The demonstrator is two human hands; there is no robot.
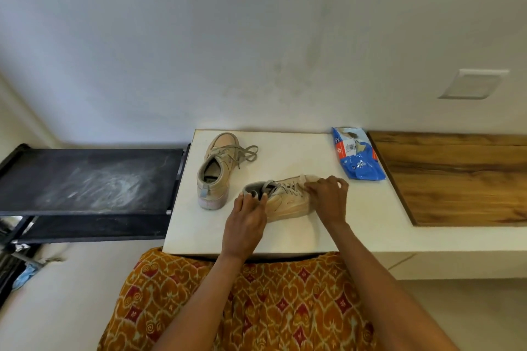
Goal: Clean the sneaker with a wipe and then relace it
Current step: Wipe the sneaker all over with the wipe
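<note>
A tan sneaker (285, 199) lies on its side near the front of a white tabletop (356, 216), laces threaded. The left hand (247, 215) grips its heel collar; the right hand (328, 194) curls over its toe. A second sneaker (218, 169) stands behind, a blue wipe pack (360, 158) by the wooden panel (462, 177), bare white between.

We face a plain white plastered wall (199, 37) with a white rectangular switch plate (470, 84) at the right. Below it we see a white matte worktop (285, 236), joined on the right by a brown wood-grain panel (462, 179). To the left stands a black, dusty metal rack (91, 179) on a pale floor (57, 308).
</note>
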